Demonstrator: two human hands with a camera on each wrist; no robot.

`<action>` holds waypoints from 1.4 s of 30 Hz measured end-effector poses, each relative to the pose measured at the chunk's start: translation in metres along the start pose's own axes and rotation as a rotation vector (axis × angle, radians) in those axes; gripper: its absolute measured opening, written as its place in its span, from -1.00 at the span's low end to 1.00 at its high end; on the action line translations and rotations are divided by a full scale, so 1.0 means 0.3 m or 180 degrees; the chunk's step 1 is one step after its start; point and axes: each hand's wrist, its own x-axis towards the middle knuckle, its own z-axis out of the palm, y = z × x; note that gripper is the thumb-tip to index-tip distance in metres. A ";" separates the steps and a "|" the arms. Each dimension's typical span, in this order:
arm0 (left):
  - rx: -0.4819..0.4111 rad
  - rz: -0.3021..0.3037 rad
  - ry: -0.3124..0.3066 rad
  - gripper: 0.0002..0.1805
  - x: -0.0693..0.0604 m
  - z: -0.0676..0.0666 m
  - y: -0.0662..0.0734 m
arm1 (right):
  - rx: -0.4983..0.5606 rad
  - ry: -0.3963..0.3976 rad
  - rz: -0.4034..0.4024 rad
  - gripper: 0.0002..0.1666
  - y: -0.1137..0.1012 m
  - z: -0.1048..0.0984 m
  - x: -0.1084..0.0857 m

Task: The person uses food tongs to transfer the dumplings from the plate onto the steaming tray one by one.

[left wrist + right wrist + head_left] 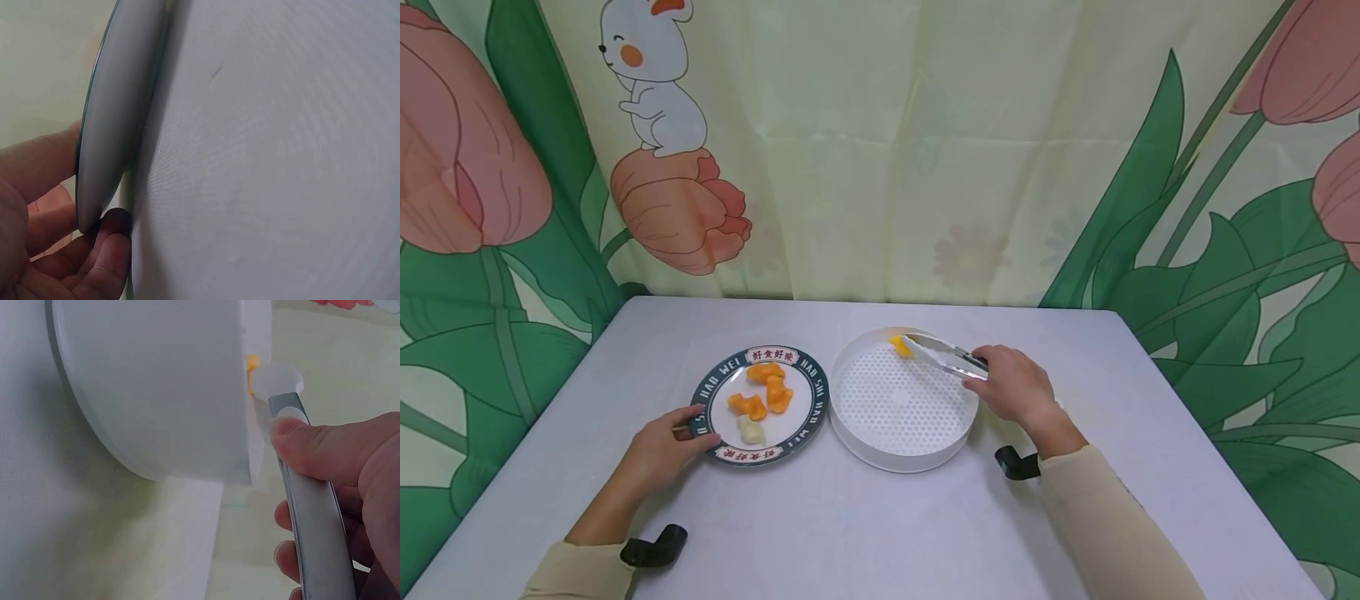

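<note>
On the left, my left hand [662, 450] grips the edge of a round plate [815, 392] with a dark patterned rim. In the left wrist view, the plate [115, 119] is seen from its side, thumb and fingers around its edge. Three orange pieces [778, 395] and one pale whitish piece [751, 431] lie on it. My right hand [1017, 385] holds metal tongs [951, 354] with white tips. Those tips are at a yellow piece [901, 346] near the far wall of a white round perforated tray [902, 417]; whether they pinch it is unclear.
The tray stands just right of the plate, their edges close together. A white-covered table [820, 533] lies under everything. Behind it hangs a curtain [865, 167] printed with tulips and a rabbit. Black mounts [655, 547] sit at both wrists.
</note>
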 end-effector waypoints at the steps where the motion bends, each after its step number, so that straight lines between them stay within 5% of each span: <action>1: -0.0004 0.0002 0.0003 -0.14 0.000 0.001 -0.001 | 0.0006 -0.0013 0.0022 -0.35 0.001 0.004 0.002; 22: -0.0032 -0.0001 -0.0008 -0.12 0.005 0.006 -0.016 | 0.0205 0.0103 0.0047 -0.31 0.002 0.014 0.002; 29: -0.0020 -0.0023 -0.0004 -0.12 0.005 0.005 -0.013 | 0.0343 0.0159 -0.0109 -0.28 -0.089 -0.006 -0.041; 42: -0.0018 -0.0047 -0.0039 -0.12 -0.004 -0.002 -0.002 | 0.0545 -0.0150 -0.0671 -0.27 -0.306 0.044 -0.140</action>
